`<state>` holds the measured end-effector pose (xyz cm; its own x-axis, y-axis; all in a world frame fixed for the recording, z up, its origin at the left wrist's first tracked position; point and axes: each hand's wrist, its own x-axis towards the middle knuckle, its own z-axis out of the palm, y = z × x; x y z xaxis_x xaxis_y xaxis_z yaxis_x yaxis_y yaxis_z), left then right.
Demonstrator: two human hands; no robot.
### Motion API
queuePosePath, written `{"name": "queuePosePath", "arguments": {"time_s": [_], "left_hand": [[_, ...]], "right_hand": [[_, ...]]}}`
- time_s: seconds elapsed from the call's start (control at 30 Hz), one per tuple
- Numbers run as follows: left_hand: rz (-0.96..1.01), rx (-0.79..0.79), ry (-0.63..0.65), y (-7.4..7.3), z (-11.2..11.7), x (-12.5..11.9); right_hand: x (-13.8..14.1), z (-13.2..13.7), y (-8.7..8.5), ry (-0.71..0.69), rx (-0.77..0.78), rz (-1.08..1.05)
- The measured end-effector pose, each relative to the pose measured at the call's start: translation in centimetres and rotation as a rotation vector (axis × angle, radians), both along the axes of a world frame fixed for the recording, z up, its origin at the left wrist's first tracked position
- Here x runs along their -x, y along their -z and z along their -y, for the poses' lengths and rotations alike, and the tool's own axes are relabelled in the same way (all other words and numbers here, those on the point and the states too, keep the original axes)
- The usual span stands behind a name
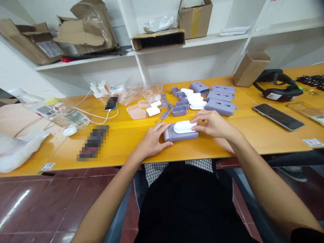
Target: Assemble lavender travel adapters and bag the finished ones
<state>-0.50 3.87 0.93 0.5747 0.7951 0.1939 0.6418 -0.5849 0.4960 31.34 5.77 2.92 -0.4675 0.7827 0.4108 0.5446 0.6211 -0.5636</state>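
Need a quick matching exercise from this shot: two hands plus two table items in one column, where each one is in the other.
Column 1
1. left hand
2. right hand
3. black headset
4. coiled wire springs

Column 2
A. on the white ridged insert
B. right side of the table, behind the smartphone
C. on the left end of the lavender plastic housing
D. between the pale pink trays and small lavender boxes

Pairs: 1-C, 2-A, 3-B, 4-D
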Motion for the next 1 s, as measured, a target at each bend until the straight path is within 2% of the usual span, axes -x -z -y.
{"name": "queuePosePath", "arguments": {"time_s": [0.27, 1.0], "left_hand": [[0.013, 0.007, 0.011, -0.1, -0.3, 0.3], [0.037, -0.031, 0.002, 0.0, -0.4, 0.1]], "right_hand": [[0.9, -0.3, 0.7, 0.067, -0.008, -0.009], [2.4, 0.1, 0.9, 0.07, 0.044, -0.052]]}}
